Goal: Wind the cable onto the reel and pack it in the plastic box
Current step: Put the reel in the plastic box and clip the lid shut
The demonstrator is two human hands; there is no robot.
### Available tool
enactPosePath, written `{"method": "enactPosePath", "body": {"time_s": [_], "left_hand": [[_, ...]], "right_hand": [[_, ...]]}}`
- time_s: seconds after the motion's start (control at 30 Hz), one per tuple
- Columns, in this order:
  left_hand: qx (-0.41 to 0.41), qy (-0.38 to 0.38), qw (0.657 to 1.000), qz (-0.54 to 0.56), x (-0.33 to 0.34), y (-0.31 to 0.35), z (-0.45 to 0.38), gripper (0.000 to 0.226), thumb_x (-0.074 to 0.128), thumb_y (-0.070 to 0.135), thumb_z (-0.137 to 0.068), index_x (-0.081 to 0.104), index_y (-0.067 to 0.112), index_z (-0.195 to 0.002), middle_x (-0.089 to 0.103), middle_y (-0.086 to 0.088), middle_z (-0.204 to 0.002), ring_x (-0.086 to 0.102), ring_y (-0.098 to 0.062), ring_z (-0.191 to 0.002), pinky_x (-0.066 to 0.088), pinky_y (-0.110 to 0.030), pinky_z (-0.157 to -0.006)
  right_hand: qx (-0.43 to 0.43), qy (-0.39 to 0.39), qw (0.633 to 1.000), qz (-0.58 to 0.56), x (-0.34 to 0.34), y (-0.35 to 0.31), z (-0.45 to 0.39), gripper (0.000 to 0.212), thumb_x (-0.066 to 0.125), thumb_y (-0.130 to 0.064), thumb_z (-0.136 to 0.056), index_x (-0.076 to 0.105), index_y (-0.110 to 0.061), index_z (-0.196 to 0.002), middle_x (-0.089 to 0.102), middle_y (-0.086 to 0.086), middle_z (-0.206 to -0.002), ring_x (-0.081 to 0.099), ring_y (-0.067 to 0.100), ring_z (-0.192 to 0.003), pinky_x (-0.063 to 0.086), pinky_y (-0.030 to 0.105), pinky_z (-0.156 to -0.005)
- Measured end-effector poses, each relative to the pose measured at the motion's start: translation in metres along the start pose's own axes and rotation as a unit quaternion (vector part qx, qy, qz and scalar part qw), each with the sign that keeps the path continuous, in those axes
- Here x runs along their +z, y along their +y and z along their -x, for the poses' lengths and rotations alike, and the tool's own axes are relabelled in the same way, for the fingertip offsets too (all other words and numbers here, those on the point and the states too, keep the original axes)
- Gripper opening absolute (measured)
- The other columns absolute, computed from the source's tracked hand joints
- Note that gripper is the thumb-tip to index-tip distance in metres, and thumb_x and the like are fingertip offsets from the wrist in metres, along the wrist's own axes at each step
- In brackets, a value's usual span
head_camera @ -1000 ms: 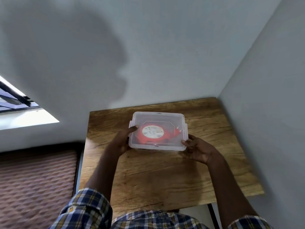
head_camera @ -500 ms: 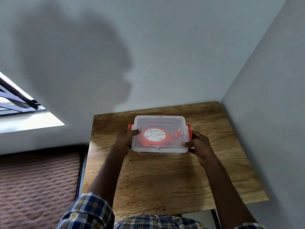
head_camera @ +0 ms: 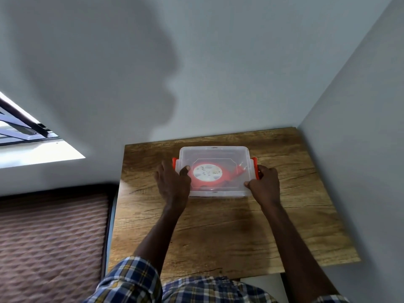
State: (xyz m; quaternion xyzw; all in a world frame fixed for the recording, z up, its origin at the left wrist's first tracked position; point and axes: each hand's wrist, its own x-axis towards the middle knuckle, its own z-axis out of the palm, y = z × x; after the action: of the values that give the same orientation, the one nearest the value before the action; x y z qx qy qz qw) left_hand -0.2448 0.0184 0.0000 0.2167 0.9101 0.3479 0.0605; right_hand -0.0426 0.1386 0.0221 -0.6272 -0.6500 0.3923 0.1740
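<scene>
A clear plastic box with its lid on rests on the wooden table. Through the lid I see the red cable reel with a white round face, and the red cable end lies to its right. Orange clips stand at both short sides: the left clip and the right clip. My left hand grips the box's left end with the thumb on the lid. My right hand grips the right end, with fingers against the right clip.
The table sits in a corner, with grey walls behind and to the right. A quilted brown bed surface lies to the left. A window is at the far left.
Both hands have shifted up along the box's ends, and the orange clips now stand out at the two sides. The box lies a little farther back on the table.
</scene>
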Motion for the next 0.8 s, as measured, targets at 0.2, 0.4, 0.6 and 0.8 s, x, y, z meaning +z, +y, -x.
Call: {"method": "enactPosePath", "body": {"time_s": [0.2, 0.4, 0.6, 0.8], "left_hand": [[0.029, -0.011, 0.999, 0.014, -0.004, 0.002, 0.000, 0.044, 0.081, 0.018, -0.087, 0.056, 0.012, -0.122, 0.066, -0.009, -0.118, 0.062, -0.028, -0.107, 0.061, -0.047, -0.077], [0.017, -0.022, 0.999, 0.022, -0.007, 0.008, 0.000, 0.048, 0.080, 0.014, -0.088, 0.056, 0.010, -0.130, 0.065, -0.011, -0.124, 0.063, -0.030, -0.112, 0.062, -0.052, -0.082], [0.032, -0.036, 0.999, 0.021, -0.007, 0.003, -0.003, 0.051, 0.080, 0.018, -0.090, 0.053, 0.011, -0.132, 0.065, -0.011, -0.125, 0.065, -0.031, -0.112, 0.063, -0.055, -0.081], [0.039, -0.032, 0.999, 0.013, -0.005, 0.002, -0.003, 0.052, 0.081, 0.020, -0.090, 0.052, 0.012, -0.133, 0.066, -0.011, -0.124, 0.067, -0.031, -0.110, 0.064, -0.053, -0.077]], "right_hand": [[-0.008, 0.009, 0.999, 0.038, -0.002, -0.007, 0.003, 0.059, 0.085, -0.015, -0.078, 0.063, -0.011, -0.133, 0.055, 0.013, -0.126, 0.063, 0.030, -0.107, 0.056, 0.041, -0.089], [-0.046, 0.072, 0.993, 0.087, 0.002, -0.013, 0.008, 0.049, 0.086, -0.014, -0.076, 0.070, -0.008, -0.122, 0.065, 0.013, -0.119, 0.068, 0.029, -0.099, 0.058, 0.040, -0.085], [-0.052, 0.088, 0.994, 0.042, 0.003, -0.017, 0.007, 0.032, 0.081, -0.005, -0.082, 0.067, -0.007, -0.111, 0.072, 0.010, -0.106, 0.069, 0.024, -0.091, 0.054, 0.031, -0.075], [-0.156, 0.014, 0.964, 0.217, 0.007, -0.016, -0.004, 0.078, 0.083, -0.013, -0.079, 0.047, -0.019, -0.147, 0.043, 0.013, -0.151, 0.046, 0.036, -0.134, 0.054, 0.051, -0.100]]}}
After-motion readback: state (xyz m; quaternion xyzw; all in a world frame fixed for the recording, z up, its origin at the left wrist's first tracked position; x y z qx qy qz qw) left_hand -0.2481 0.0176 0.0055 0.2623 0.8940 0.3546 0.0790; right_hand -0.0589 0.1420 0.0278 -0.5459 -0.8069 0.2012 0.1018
